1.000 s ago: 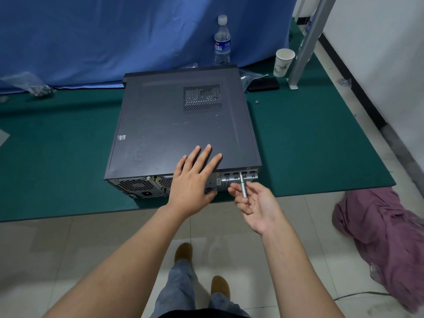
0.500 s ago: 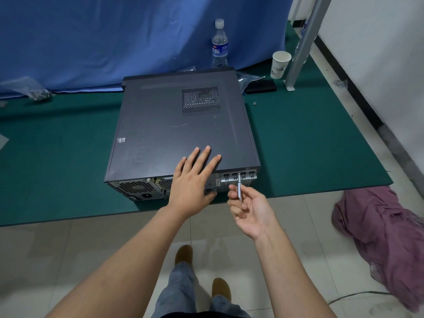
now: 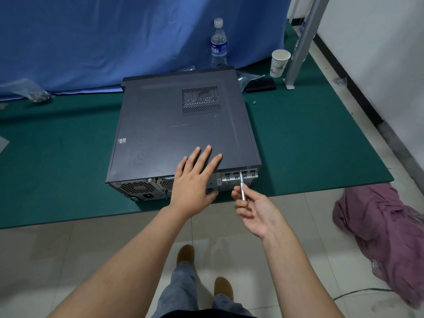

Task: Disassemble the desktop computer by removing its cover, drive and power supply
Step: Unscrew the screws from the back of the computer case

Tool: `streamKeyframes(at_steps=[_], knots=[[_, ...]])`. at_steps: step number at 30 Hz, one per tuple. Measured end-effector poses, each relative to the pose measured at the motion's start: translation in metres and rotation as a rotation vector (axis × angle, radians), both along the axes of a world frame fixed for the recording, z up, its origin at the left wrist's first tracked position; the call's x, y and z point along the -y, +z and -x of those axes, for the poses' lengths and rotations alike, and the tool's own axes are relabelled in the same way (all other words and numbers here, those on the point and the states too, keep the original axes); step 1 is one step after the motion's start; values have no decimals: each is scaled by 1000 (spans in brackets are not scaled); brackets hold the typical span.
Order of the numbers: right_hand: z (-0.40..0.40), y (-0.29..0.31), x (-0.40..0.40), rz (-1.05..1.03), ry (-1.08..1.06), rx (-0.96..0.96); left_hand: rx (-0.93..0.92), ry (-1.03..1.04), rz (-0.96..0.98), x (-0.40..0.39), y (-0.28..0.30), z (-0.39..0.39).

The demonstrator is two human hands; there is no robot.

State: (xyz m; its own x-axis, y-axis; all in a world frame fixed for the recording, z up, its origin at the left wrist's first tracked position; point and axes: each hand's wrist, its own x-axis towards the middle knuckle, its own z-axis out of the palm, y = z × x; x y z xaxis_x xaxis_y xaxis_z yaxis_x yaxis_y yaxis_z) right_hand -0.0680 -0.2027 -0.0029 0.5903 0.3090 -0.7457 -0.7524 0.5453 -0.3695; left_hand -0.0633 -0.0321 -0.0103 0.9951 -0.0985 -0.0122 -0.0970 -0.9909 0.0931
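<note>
Desktop computer [image 3: 183, 131] lies flat on green mat [image 3: 309, 145], rear panel facing the person. Right hand [image 3: 254, 208] pinches a slim screwdriver [image 3: 242, 186], shaft pointing away into the rear's upper edge. Left hand [image 3: 195, 180] rests flat, fingers straight, on cover [image 3: 160, 125].

A dark grey desktop computer case [image 3: 183, 125], with a perforated honeycomb vent panel [image 3: 201, 101], is seen under the left hand [image 3: 195, 180]. A silver screwdriver [image 3: 242, 188] is pinched by the right hand [image 3: 257, 212]. A green mat [image 3: 309, 138] is spread beneath both, a blue curtain [image 3: 114, 37] beyond them, and a mauve cloth [image 3: 385, 228] right of the right hand.
</note>
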Motion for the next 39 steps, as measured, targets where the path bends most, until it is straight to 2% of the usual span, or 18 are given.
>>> streamKeyframes(at_steps=[7, 14, 24, 29, 39], knots=[[-2, -1, -2, 138, 4, 55, 6, -2, -3, -1, 0, 0], [0, 1, 1, 27, 3, 10, 9, -3, -10, -1, -1, 0], [-3, -5, -1, 226, 15, 117, 16, -3, 7, -1, -1, 0], [-1, -5, 5, 103, 20, 68, 14, -4, -1, -1, -2, 0], [-4, -1, -1, 132, 47, 114, 14, -3, -12, -1, -2, 0]])
